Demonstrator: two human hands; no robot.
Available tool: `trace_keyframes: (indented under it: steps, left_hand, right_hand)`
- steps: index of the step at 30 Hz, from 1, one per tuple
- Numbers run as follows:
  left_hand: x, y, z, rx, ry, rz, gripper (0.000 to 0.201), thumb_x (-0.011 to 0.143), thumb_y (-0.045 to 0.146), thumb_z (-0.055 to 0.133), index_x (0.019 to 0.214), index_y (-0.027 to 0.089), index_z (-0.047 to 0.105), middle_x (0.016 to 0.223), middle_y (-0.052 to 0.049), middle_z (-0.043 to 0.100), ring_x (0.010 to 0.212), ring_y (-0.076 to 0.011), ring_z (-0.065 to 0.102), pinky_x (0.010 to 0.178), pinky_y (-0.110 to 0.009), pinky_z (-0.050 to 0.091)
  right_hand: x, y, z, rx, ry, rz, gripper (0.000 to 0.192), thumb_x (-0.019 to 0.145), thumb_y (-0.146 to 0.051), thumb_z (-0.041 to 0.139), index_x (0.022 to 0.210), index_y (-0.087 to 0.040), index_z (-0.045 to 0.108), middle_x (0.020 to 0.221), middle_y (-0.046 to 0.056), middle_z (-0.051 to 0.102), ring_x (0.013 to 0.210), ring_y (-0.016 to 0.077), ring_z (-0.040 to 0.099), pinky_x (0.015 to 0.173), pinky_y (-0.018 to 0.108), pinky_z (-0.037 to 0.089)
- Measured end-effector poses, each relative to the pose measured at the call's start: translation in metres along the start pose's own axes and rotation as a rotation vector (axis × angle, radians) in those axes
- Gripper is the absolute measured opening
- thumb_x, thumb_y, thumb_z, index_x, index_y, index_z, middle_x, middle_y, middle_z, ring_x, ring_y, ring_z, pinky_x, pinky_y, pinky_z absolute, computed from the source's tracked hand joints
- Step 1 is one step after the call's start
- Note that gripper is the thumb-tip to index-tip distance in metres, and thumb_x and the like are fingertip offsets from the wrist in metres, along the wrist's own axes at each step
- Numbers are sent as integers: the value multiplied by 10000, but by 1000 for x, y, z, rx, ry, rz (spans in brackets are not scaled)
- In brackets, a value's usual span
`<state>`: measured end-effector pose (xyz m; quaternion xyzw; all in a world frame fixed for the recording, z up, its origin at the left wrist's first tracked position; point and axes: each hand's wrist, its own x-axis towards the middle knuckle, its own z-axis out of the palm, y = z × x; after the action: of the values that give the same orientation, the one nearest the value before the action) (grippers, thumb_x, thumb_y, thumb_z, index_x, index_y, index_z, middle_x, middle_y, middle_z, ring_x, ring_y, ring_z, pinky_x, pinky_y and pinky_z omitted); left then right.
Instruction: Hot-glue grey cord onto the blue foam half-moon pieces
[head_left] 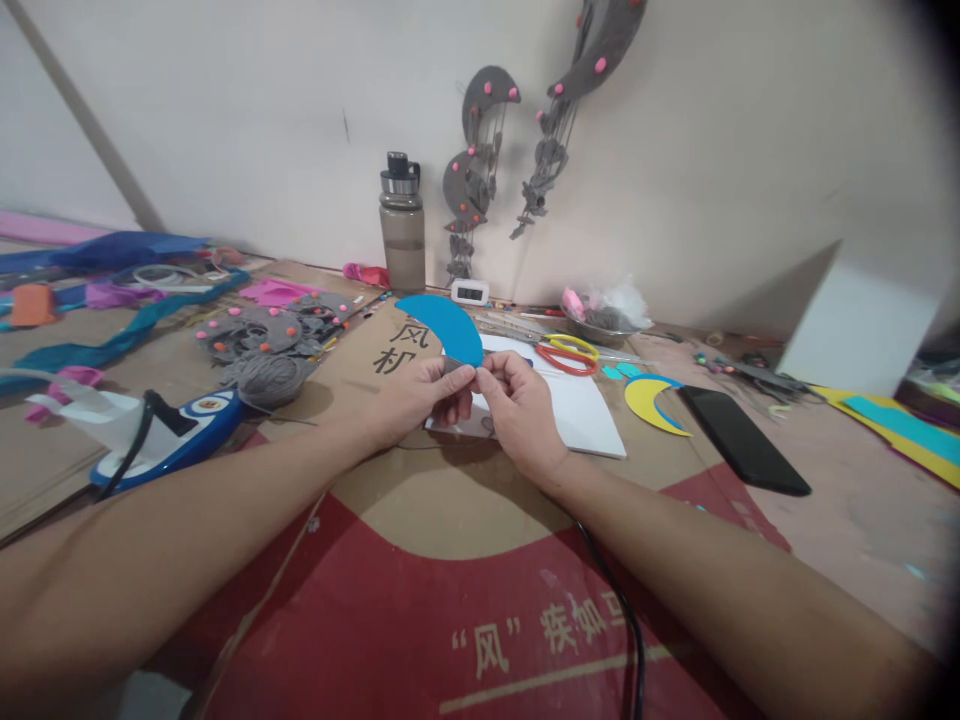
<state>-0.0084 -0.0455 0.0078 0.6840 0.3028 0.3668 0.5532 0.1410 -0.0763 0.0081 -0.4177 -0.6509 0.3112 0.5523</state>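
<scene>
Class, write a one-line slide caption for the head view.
Left hand and right hand hold a blue crescent by its lower tip; a yellow crescent lies beside the phone.

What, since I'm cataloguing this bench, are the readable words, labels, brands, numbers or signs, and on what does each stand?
"风机": tan cardboard.
"“风” 疾如", then an unclear character: red cardboard.
Too small or blurred: white display digits; power strip badge.

A lidded bottle (pixel 403 240) stands near a small digital display (pixel 470 292).
</scene>
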Motion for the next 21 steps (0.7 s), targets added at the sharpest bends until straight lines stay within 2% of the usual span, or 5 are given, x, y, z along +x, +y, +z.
trace_keyframes:
  steps: [8, 21]
  left_hand:
    - [0, 0, 0, -5, -19, 1, 459, 840, 524, 462, 642, 120, 554, 538, -12, 542, 452, -72, 471, 439, -191, 335]
    - [-1, 3, 2, -16, -8, 1, 455, 836, 535, 458, 650, 129, 543, 540, -7, 555, 441, -68, 469, 437, -187, 350]
  right_hand:
    - [0, -1, 0, 3, 5, -11, 131, 829, -311, 514, 770, -197, 490, 646, -28, 543, 576, 105, 493, 567, 242, 397]
    - [0, 2, 1, 33, -36, -1, 127, 845, -334, 491, 795, -219, 470, 645, -22, 580, 598, 131, 563, 598, 272, 446]
